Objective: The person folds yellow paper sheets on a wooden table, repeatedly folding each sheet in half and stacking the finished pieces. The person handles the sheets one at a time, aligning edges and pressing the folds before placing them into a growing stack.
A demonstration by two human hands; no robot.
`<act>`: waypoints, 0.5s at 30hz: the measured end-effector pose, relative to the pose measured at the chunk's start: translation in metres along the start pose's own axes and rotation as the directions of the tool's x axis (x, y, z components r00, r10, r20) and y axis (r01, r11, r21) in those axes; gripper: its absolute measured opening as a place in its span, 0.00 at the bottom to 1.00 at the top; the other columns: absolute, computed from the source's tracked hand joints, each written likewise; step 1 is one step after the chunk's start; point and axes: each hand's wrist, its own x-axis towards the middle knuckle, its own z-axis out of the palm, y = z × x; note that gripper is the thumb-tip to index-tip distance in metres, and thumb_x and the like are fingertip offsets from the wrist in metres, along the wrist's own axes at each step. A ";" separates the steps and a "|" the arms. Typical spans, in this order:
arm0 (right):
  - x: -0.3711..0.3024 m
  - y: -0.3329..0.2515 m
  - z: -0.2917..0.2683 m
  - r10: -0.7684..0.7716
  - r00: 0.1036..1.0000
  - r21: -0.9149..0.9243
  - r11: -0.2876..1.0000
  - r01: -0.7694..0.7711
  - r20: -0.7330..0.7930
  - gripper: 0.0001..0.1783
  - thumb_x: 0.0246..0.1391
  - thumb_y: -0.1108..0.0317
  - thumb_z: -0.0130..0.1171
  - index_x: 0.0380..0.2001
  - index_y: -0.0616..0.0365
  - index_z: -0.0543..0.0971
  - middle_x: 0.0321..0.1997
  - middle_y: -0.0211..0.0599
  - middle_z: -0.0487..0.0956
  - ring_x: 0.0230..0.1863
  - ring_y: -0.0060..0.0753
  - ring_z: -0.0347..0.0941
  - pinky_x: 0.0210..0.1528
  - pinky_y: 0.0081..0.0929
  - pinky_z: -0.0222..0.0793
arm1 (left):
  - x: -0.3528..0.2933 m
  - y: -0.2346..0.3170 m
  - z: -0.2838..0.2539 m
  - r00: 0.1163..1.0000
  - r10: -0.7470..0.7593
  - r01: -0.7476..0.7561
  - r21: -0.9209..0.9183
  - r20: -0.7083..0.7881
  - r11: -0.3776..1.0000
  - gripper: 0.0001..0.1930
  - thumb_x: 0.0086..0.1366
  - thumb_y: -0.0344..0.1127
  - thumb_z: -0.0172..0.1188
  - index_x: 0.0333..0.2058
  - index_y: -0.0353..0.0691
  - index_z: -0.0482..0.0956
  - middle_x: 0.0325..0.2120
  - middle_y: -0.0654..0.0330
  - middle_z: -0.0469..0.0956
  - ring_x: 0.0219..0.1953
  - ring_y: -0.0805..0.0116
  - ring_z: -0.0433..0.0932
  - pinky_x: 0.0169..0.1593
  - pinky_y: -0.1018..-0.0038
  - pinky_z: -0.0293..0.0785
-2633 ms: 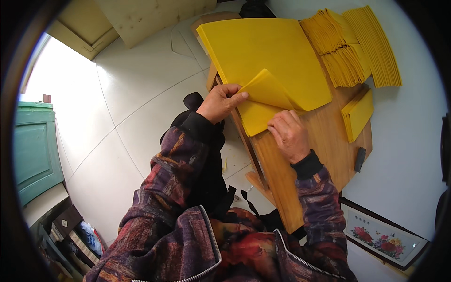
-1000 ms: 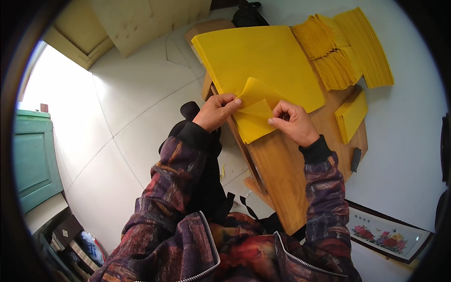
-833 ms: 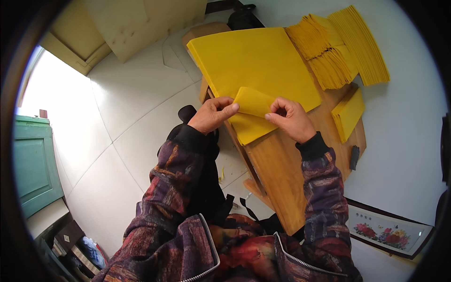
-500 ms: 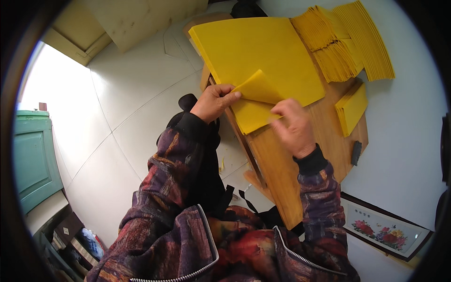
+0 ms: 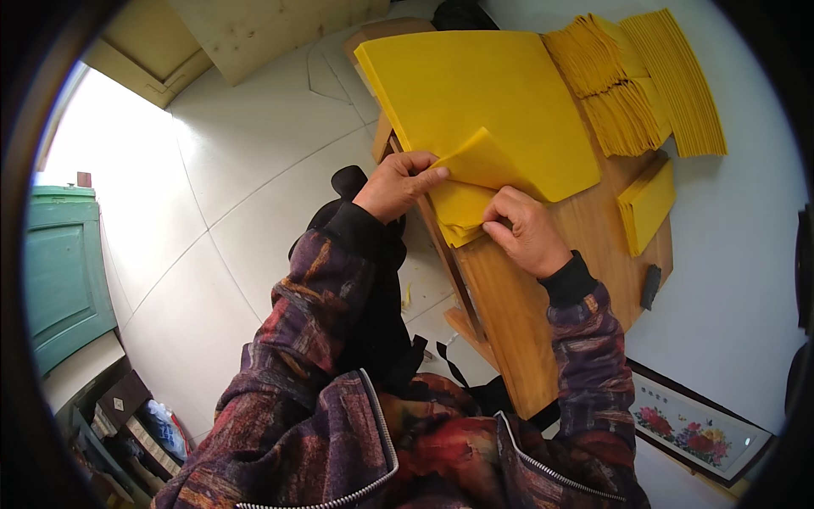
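Observation:
A large stack of yellow paper sheets (image 5: 483, 93) lies on the wooden table. My left hand (image 5: 397, 184) pinches a folded yellow sheet (image 5: 482, 159) between thumb and fingers; one pointed corner of it stands up over the stack. My right hand (image 5: 527, 231) is closed at the stack's near corner, thumb and forefinger pinching the edge of yellow paper there. Several layers at that corner are slightly fanned apart. How many layers the right fingers hold is hidden.
Bundles of folded yellow paper (image 5: 627, 114) stand at the table's far right, with a smaller yellow stack (image 5: 648, 204) nearer. A dark grey block (image 5: 650, 287) sits by the right edge of the wooden table (image 5: 517, 314). A framed flower picture (image 5: 691, 433) is at lower right.
My right hand, blurred before and off the paper, has come down to the near corner and pinches it. The left hand keeps its hold. The whole view has shifted slightly.

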 end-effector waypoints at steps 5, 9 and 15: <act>0.004 0.003 -0.007 0.093 0.991 0.202 0.973 -0.112 0.100 0.06 0.47 0.76 0.60 0.25 0.62 0.72 0.28 0.38 0.71 0.29 0.34 0.71 0.33 0.26 0.67 | 0.000 0.002 -0.001 1.000 -0.014 0.014 -0.005 0.024 1.000 0.15 0.68 0.38 0.57 0.45 0.30 0.78 0.39 0.64 0.80 0.43 0.77 0.75 0.50 0.79 0.70; 0.006 0.006 -0.012 0.108 0.979 0.281 0.947 -0.154 0.174 0.06 0.48 0.75 0.60 0.25 0.62 0.71 0.27 0.34 0.70 0.29 0.26 0.69 0.33 0.23 0.66 | 0.000 0.001 0.000 1.000 -0.014 0.015 -0.030 0.025 0.999 0.16 0.68 0.38 0.57 0.45 0.30 0.78 0.40 0.64 0.79 0.43 0.77 0.74 0.50 0.79 0.70; 0.010 0.011 -0.018 0.171 0.947 0.374 0.888 -0.267 0.271 0.06 0.51 0.74 0.59 0.26 0.59 0.72 0.26 0.23 0.69 0.28 0.15 0.65 0.31 0.17 0.63 | 0.001 -0.002 0.000 1.000 0.001 0.000 -0.058 0.015 0.998 0.16 0.67 0.39 0.58 0.44 0.29 0.78 0.37 0.64 0.79 0.41 0.77 0.74 0.48 0.79 0.69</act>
